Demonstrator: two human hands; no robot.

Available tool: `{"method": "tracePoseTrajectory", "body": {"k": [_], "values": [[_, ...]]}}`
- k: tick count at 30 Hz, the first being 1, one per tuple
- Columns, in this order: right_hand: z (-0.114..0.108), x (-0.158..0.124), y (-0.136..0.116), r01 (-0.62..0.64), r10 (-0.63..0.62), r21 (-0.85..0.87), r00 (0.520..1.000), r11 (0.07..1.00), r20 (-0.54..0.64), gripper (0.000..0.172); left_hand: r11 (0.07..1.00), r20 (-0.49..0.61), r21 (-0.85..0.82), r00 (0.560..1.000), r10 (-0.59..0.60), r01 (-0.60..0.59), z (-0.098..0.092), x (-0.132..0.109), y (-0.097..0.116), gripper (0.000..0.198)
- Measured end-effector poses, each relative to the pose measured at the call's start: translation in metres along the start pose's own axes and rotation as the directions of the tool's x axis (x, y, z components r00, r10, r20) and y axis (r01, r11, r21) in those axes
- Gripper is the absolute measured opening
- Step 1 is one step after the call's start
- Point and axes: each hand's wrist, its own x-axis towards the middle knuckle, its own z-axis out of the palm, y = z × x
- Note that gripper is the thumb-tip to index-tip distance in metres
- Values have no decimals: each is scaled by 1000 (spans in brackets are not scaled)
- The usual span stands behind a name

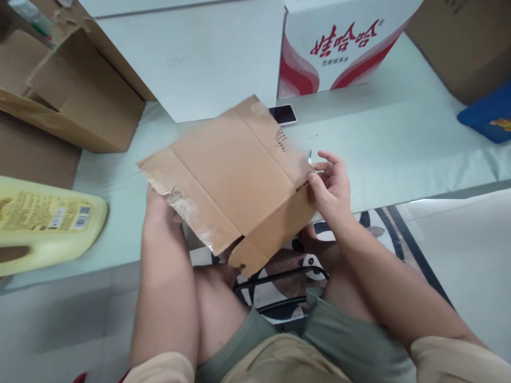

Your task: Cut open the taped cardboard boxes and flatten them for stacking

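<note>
right hand (330, 183) pinches the opened carton (229, 167) by its right edge; left hand (157, 206) sits opposite, fingers hidden, so its grip i cannot tell; carton tilts over the table (383, 154) edge; apparently being steadied, its loose flaps (255, 252) call for two-handed support

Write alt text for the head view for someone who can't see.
The right hand grips creased cardboard; the left hand is partly hidden under its left side. A thin item by the right hand is unclear. Beyond, on pale cloth, are a phone and a white box with red lettering; a yellow jug is at left.
</note>
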Motion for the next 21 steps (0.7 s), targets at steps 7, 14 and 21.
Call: {"method": "tracePoseTrajectory", "body": {"k": [7,14,21], "values": [[-1,11,9,-138,144,63,984,988,-106,63,989,-15,-127,997,71,-72,-6,3,9,42],[2,-2,-19,-595,427,326,779,735,459,64,992,19,-57,994,110,-108,-5,5,7,31],[-22,2,-45,-545,502,531,831,649,239,65,992,-116,-125,992,-49,35,10,1,17,23]]}}
